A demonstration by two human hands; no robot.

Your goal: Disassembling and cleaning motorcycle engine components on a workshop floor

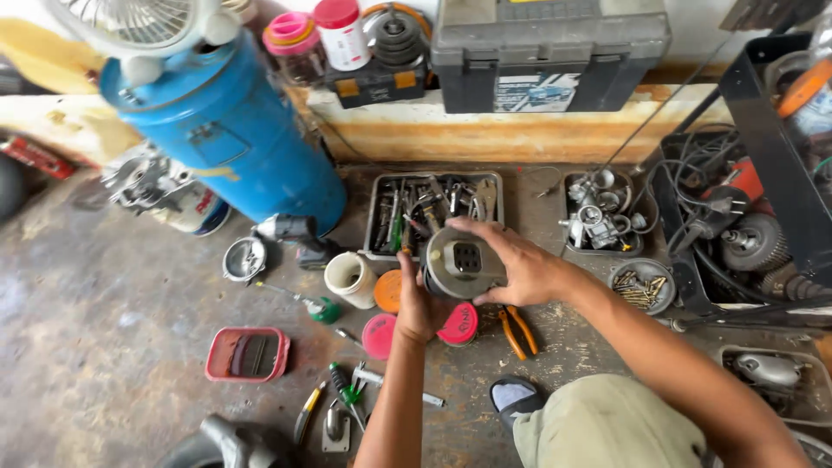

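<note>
Concrete workshop floor lies strewn with tools and a tray of wrenches [431,212]. Both hands grip a round metal housing [462,262]: left hand [419,305] cupping underneath, right hand [518,264] clasping its right rim.

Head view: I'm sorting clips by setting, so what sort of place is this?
Probably a small repair workshop floor: a tray of hand tools, a grey toolbox, and both hands holding a round metal machine part over stained concrete.

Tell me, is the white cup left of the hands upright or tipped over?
Tipped. The white cup lies on the floor, its open mouth facing the camera; whether anything is inside cannot be told.
</note>
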